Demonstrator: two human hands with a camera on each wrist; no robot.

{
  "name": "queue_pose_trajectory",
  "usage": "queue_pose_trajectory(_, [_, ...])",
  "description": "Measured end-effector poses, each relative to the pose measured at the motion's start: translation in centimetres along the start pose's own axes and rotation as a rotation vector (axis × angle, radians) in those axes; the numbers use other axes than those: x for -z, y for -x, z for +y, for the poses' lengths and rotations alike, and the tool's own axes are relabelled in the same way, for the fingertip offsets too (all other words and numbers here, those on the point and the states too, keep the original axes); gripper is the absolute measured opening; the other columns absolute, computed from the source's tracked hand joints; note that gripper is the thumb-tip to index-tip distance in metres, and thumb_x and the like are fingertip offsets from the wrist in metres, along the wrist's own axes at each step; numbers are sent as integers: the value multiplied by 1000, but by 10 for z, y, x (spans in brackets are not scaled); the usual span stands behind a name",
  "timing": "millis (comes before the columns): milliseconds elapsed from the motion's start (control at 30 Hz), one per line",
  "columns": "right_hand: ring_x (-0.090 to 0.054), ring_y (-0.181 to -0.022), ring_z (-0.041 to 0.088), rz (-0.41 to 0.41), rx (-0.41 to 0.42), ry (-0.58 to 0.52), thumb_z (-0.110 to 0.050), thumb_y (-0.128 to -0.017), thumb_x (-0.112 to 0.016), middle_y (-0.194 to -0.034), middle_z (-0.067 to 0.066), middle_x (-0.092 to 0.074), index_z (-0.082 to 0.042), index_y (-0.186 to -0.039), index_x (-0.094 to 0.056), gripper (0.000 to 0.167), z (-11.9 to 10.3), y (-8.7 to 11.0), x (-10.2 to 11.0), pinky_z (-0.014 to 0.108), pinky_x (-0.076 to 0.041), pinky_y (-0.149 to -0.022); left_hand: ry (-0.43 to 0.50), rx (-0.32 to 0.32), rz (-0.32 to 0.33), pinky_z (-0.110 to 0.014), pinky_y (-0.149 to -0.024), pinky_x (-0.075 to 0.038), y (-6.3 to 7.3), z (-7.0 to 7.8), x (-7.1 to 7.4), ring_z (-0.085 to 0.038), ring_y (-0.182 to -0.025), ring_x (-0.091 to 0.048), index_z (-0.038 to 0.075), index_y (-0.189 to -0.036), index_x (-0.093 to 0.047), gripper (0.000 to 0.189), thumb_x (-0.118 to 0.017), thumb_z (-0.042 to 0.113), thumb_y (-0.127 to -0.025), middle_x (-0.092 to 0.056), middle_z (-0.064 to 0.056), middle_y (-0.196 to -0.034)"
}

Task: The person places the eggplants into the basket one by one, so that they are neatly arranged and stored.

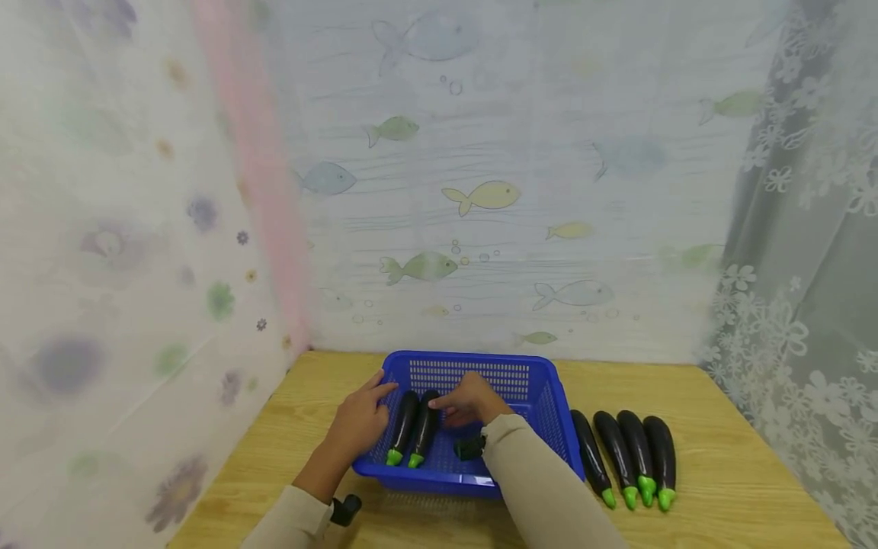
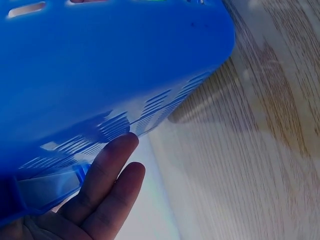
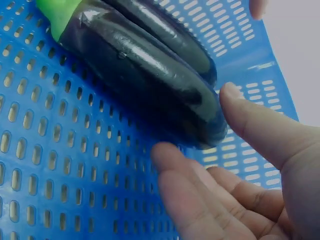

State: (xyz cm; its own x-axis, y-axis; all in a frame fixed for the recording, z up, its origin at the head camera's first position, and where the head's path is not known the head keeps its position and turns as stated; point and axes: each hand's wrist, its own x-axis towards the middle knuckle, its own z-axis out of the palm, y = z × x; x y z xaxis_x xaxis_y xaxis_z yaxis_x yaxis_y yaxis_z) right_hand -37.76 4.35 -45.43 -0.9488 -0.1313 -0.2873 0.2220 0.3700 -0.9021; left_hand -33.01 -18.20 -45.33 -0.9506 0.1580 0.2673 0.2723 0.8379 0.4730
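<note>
Starting at the near edge, what do you see?

Two pale sleeves (image 1: 549, 488), each with a small black device (image 1: 346, 509) at the cuff. Past them, the left hand (image 1: 357, 423) lies at the left side of the blue basket (image 1: 425, 476). Its fingers are extended; in the left wrist view two run straight along the basket's outer wall.

And the right hand (image 1: 473, 400)?

Inside the basket. Its grip is partly open: thumb and fingers stand apart on either side of the blunt end of a glossy eggplant (image 1: 425, 431), without clasping it. The thumb may be touching the skin; the angle makes that hard to tell.

Is that one alone in there?

No, a second eggplant (image 1: 404, 427) lies close along its left. Both rest in the basket's left part, green stems towards the person. Just right of the basket, four more eggplants (image 1: 638, 454) lie in a row on the wood-grain counter (image 1: 720, 457), stems likewise.

And farthest off?

A fish-printed sheet (image 1: 494, 137) behind the counter.
</note>
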Motion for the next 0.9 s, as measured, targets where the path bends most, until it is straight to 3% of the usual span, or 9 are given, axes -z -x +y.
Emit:
queue_pose_trajectory(233, [-78, -78, 36, 41, 18, 17, -15, -83, -86, -99, 28, -75, 10, -104, -66, 38, 0, -1, 4, 42, -65, -65, 4, -11, 2, -61, -110, -45, -2, -1, -1, -43, -143, -49, 12, -140, -67, 50, -51, 9, -92, -46, -15, -161])
queue_pose_trajectory(500, [-78, -82, 39, 25, 40, -26, -17, -84, -86, -102, 29, -74, 11, -109, -66, 43, -3, 3, 8, 46, -65, -70, 2, -5, 2, -62, -110, -45, -4, -2, -1, -43, -142, -50, 12, -139, -67, 49, -52, 9, -92, -46, -15, -161])
queue_pose_trajectory(767, [-78, -88, 41, -5, 74, -72, -20, -86, -84, -111, 33, -72, 14, -133, -53, 65, -15, 12, 13, 50, -64, -77, 15, -12, 9, -60, -112, -45, -6, -1, -4, -42, -143, -50, 13, -139, -67, 50, -52, 10, -92, -46, -14, -160])
queue_pose_trajectory(900, [-78, -89, 41, -33, 94, -60, -21, -87, -83, -115, 33, -71, 13, -137, -49, 70, -18, 17, 16, 50, -64, -78, 2, -10, 5, -63, -111, -44, -3, 1, -1, -45, -142, -50, 12, -139, -67, 50, -53, 8, -91, -47, -16, -160])
